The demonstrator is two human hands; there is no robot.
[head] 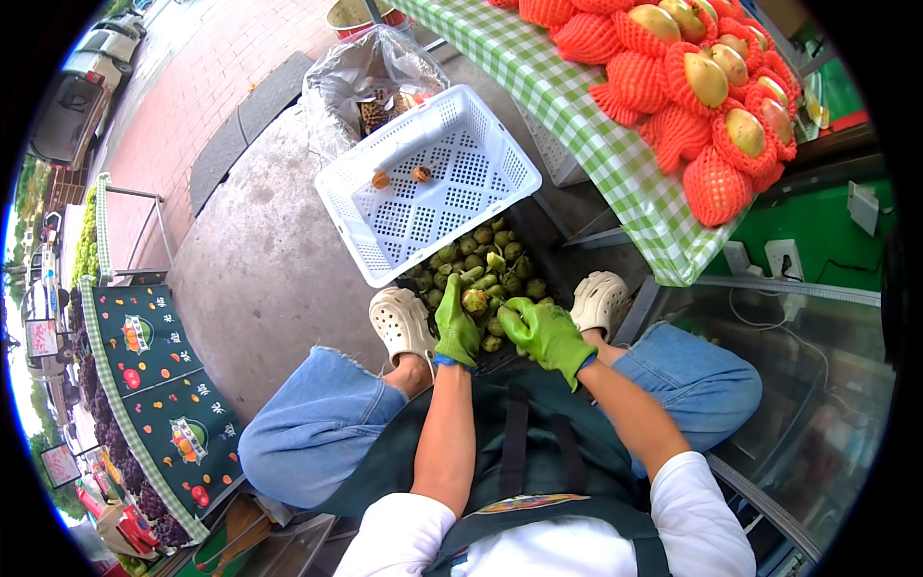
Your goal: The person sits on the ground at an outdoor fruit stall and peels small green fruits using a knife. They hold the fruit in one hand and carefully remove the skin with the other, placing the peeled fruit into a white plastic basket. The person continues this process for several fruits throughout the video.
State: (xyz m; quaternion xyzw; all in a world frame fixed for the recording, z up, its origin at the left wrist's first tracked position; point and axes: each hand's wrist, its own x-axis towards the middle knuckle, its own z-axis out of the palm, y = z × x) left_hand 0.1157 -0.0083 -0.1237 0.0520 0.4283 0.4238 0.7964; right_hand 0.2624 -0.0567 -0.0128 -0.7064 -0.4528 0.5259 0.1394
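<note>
My left hand (457, 324), in a green work glove, holds a partly peeled walnut (474, 302) with orange-brown patches between thumb and fingers. Just to its right is my right hand (546, 333), gloved the same way, its fingers curled inward. Whether that hand grips something is hidden by the glove. Below both hands, between my feet, a dark crate (551, 270) holds many green-husked walnuts (497, 249) and some pale green husk pieces. A white perforated plastic basket (461, 195) stands beyond it, partly over the crate. Two brown walnuts (421, 173) lie inside the basket.
A bin lined with clear plastic (335, 94) stands behind the basket, with brown scraps inside. At upper right, yellowish fruits in red foam nets (670, 94) cover a table with a green checked cloth (570, 115). A glass-topped case (764, 375) is at my right.
</note>
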